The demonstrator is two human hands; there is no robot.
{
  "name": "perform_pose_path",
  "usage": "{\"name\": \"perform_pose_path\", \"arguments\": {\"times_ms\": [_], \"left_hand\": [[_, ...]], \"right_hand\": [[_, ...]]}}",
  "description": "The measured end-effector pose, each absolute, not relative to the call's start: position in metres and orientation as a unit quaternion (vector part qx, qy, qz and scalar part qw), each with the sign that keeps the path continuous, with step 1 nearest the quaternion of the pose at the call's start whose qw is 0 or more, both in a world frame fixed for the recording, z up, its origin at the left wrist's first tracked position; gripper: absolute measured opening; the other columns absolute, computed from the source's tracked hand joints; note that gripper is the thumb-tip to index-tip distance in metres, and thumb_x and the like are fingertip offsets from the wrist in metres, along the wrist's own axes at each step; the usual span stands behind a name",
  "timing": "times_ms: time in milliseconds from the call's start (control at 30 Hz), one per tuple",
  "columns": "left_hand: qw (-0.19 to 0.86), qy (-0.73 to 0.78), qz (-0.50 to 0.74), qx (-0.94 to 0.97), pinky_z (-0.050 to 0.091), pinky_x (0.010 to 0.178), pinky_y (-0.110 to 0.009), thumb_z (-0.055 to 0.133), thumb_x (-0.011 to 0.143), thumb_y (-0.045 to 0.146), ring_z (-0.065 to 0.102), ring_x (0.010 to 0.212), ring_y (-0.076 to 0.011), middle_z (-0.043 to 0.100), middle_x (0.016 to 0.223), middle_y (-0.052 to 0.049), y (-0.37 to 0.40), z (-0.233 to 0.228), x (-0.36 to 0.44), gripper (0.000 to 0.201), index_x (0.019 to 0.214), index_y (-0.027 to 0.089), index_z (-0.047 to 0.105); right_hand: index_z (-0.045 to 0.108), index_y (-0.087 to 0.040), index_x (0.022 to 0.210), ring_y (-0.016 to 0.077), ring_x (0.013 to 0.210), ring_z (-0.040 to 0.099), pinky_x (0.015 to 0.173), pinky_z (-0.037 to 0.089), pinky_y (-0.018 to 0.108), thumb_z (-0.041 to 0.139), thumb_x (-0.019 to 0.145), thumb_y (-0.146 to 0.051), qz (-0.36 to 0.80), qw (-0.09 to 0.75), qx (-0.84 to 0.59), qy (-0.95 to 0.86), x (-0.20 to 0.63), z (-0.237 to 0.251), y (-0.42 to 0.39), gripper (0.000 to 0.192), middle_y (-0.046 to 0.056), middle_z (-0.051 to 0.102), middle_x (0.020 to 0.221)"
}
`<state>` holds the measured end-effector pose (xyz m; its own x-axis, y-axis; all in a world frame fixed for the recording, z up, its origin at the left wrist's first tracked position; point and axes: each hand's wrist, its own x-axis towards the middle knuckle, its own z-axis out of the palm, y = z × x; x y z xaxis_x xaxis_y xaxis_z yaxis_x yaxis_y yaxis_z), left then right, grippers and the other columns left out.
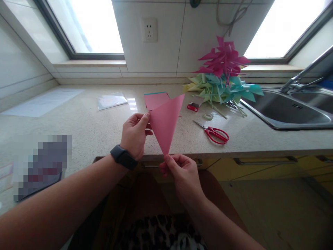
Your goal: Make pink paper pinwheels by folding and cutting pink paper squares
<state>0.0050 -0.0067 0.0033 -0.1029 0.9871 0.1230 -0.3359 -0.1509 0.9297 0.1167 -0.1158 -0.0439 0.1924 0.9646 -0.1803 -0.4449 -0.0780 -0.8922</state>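
A: The left hand (134,134) pinches the pink paper triangle's (165,121) upper-left corner; the right hand (182,170) grips its bottom tip, at six o'clock, above the surface (104,128) edge.

B: I'd keep the edges flush and crease slowly.

A: Count?

B: One red scissors (215,134) at three o'clock, one tape roll (208,116), one small red box (193,107), one pinwheel heap (221,78) at one o'clock.

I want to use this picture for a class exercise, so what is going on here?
A person holds a pink paper folded into a triangle above the counter's edge. The left hand pinches its left corner and the right hand pinches its bottom tip. On the counter lie red scissors, more coloured sheets and a pile of paper pinwheels beside the sink.
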Motion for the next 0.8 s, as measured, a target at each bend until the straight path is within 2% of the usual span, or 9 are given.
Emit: {"name": "perform_pose_path", "arguments": {"times_ms": [167,267,333,400,467,533,600,667,800], "left_hand": [[0.522,0.400,0.609,0.444,0.043,0.046,-0.017,0.074,0.080,0.034,0.056,0.056,-0.0085,0.061,0.068,0.003,-0.007,0.003,0.004,0.024,0.074,0.018,0.058],[0.523,0.411,0.582,0.467,0.045,0.047,-0.018,0.072,0.082,0.036,0.057,0.057,-0.0089,0.062,0.072,0.002,-0.006,0.003,0.002,0.023,0.077,0.018,0.059],[0.528,0.421,0.553,0.487,0.046,0.047,-0.020,0.071,0.083,0.035,0.058,0.056,-0.0095,0.063,0.073,0.001,-0.003,0.003,0.000,0.021,0.079,0.017,0.060],[0.533,0.432,0.518,0.512,0.047,0.046,-0.021,0.069,0.084,0.034,0.059,0.054,-0.0107,0.063,0.071,0.000,0.000,0.002,-0.003,0.020,0.079,0.017,0.060],[0.526,0.442,0.488,0.538,0.045,0.044,-0.021,0.069,0.084,0.033,0.058,0.052,-0.0113,0.062,0.068,0.000,0.004,0.001,-0.004,0.020,0.077,0.017,0.060],[0.510,0.452,0.469,0.562,0.043,0.043,-0.021,0.068,0.084,0.033,0.057,0.051,-0.0111,0.060,0.066,0.001,0.008,0.000,-0.005,0.020,0.076,0.017,0.059],[0.496,0.461,0.449,0.583,0.042,0.043,-0.020,0.067,0.084,0.035,0.057,0.052,-0.0111,0.060,0.066,0.001,0.012,0.000,-0.005,0.021,0.076,0.017,0.059],[0.484,0.470,0.426,0.603,0.042,0.045,-0.021,0.066,0.084,0.036,0.059,0.054,-0.0119,0.062,0.068,0.000,0.016,0.000,-0.005,0.022,0.075,0.017,0.059],[0.435,0.489,0.386,0.650,0.043,0.050,-0.024,0.064,0.085,0.036,0.057,0.054,-0.0125,0.062,0.064,0.000,0.023,-0.001,-0.006,0.024,0.072,0.017,0.061]], "right_hand": [[0.070,-0.014,0.071,0.0118,0.051,0.065,0.045,0.051,0.019,0.082,0.074,-0.046,0.587,0.602,-0.453,-0.296,0.114,-0.052,-0.118,0.034,0.005,0.074,0.064],[0.071,-0.015,0.079,0.0142,0.051,0.064,0.042,0.049,0.022,0.071,0.082,-0.055,0.593,0.574,-0.452,-0.339,0.121,-0.059,-0.121,0.041,0.007,0.074,0.068],[0.069,-0.016,0.079,0.0136,0.050,0.061,0.044,0.048,0.024,0.060,0.091,-0.053,0.515,0.588,-0.478,-0.400,0.132,-0.061,-0.123,0.039,0.004,0.071,0.065],[0.067,-0.018,0.077,0.0131,0.054,0.059,0.051,0.048,0.026,0.056,0.097,-0.040,0.356,0.603,-0.521,-0.489,0.147,-0.058,-0.123,0.031,0.001,0.066,0.063],[0.067,-0.020,0.083,0.0149,0.064,0.064,0.063,0.052,0.029,0.054,0.097,-0.025,0.194,0.586,-0.522,-0.588,0.163,-0.050,-0.119,0.020,0.001,0.069,0.070],[0.068,-0.019,0.098,0.0191,0.085,0.068,0.079,0.054,0.035,0.057,0.092,-0.015,0.059,0.532,-0.467,-0.704,0.177,-0.039,-0.112,0.014,0.005,0.074,0.090],[0.066,-0.018,0.119,0.0247,0.113,0.064,0.098,0.050,0.043,0.057,0.089,-0.013,-0.014,0.439,-0.417,-0.795,0.186,-0.028,-0.102,0.031,0.011,0.071,0.122],[0.059,-0.016,0.134,0.0284,0.132,0.053,0.109,0.042,0.047,0.058,0.090,-0.019,-0.041,0.343,-0.406,-0.846,0.190,-0.021,-0.093,0.044,0.013,0.059,0.144],[0.047,-0.015,0.148,0.0295,0.144,0.041,0.120,0.030,0.050,0.057,0.092,-0.034,-0.030,0.210,-0.420,-0.882,0.192,-0.020,-0.081,0.060,0.012,0.049,0.154]]}}
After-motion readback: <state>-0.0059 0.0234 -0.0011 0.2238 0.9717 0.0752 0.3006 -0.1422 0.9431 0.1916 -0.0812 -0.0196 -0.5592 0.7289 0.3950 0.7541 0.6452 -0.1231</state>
